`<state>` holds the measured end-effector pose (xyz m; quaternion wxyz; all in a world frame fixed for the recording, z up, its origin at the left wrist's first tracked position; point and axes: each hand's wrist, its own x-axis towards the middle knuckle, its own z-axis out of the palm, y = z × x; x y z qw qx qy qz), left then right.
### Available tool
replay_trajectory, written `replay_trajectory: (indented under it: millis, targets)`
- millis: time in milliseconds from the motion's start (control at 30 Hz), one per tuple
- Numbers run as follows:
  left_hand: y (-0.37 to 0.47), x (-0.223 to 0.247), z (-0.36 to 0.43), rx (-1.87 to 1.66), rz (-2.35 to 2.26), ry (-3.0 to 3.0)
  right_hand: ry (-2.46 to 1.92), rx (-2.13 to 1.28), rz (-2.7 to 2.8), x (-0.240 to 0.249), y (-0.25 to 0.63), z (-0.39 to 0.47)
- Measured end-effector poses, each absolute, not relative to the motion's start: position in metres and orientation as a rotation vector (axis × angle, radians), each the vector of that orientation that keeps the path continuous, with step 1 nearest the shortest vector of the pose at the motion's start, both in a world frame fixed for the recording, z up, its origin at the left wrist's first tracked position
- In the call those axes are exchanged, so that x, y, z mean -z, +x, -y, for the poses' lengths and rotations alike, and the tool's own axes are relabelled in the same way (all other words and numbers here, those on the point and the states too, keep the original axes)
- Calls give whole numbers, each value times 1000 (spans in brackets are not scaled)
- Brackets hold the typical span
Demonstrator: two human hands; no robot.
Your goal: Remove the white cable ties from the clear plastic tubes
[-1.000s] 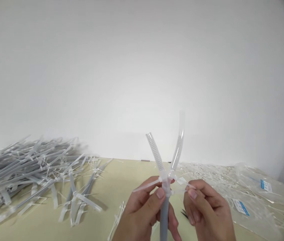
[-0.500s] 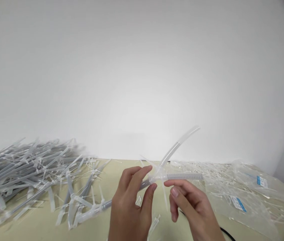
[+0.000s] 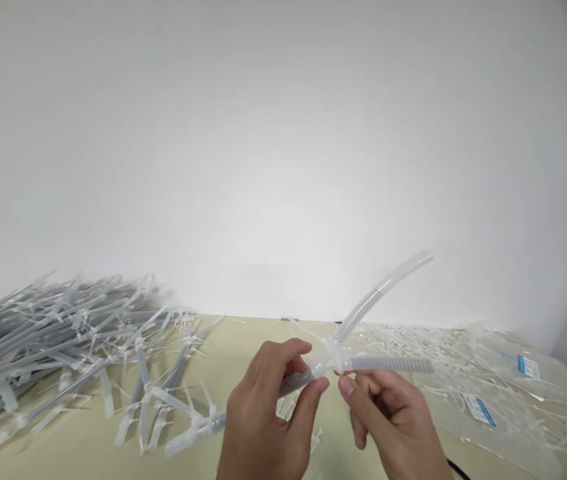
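My left hand [image 3: 276, 403] grips a clear tube assembly [image 3: 296, 382] between thumb and fingers, just left of its branching joint [image 3: 331, 360]. From that joint, one ribbed clear tube [image 3: 363, 310] curves up to the right and another ribbed tube [image 3: 391, 364] runs level to the right. White cable ties sit around the joint, one with its thin tail pointing up and left. My right hand [image 3: 383, 410] is closed in a pinch just below the joint, on a cable tie whose tail its fingers mostly hide. The assembly's other end [image 3: 196, 432] extends left past my left hand, with upright tie tails.
A large heap of similar tubes with cable ties [image 3: 63, 333] covers the table's left side. Loose white cable ties [image 3: 413, 340] and clear plastic bags [image 3: 508, 413] with blue-white labels lie at right. A white wall [image 3: 283, 167] rises behind. A black cable [image 3: 457, 469] shows at bottom right.
The tube assembly and my left hand have shifted right and slightly down. My right fingers, apart from the hanging cable tie tail before, have closed at it below the joint.
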<state>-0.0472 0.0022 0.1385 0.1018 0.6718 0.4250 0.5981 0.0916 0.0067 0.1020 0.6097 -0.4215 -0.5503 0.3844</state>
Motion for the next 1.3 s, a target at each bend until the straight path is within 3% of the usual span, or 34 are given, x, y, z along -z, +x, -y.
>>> replay_trajectory:
  millis: [567, 1300]
  targets:
    - [-53, -140, -8, -1513, -1337, 1955, -967, -848, 1274, -95, 92, -12]
    - [-56, -135, -8, -1580, -1247, 2236, -975, -852, 1292, -97, 94, -10]
